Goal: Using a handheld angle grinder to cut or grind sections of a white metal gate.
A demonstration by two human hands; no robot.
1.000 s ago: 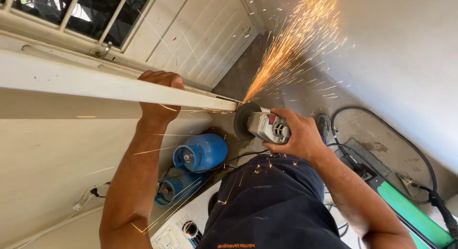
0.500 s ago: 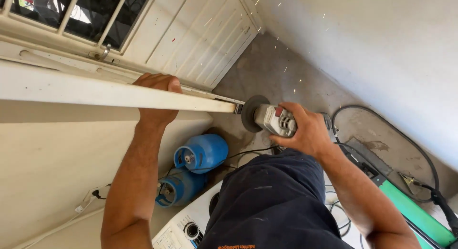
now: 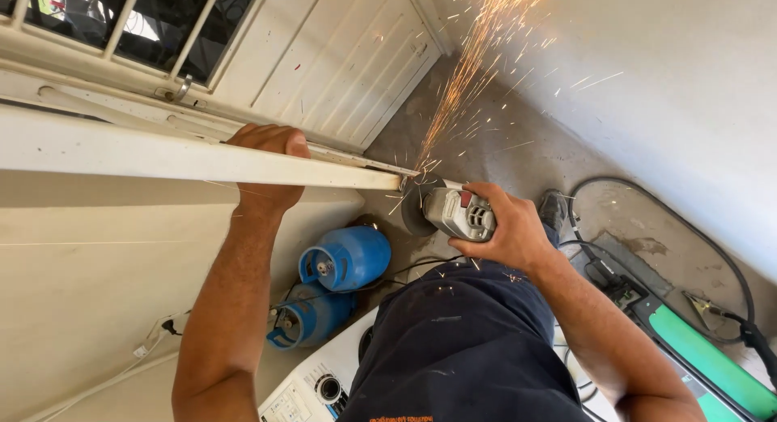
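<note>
My left hand (image 3: 267,167) grips a long white metal bar (image 3: 162,156) that runs in from the left edge, fingers wrapped over its top. My right hand (image 3: 506,228) holds a grey angle grinder (image 3: 449,212) with a red switch. Its dark disc (image 3: 411,205) touches the bar's right end, and orange sparks (image 3: 469,66) fly up and to the right from the contact point.
Two blue gas cylinders (image 3: 344,260) stand on the floor below the bar, beside a white appliance (image 3: 316,385). A white panelled door (image 3: 340,58) and a barred window (image 3: 137,17) are above. A black cable (image 3: 696,228) and a green tool (image 3: 712,365) lie at right.
Sparks flew a second ago, stopped half a second ago, and fly again now as the disc touches the bar's end. Both hands keep their grips.
</note>
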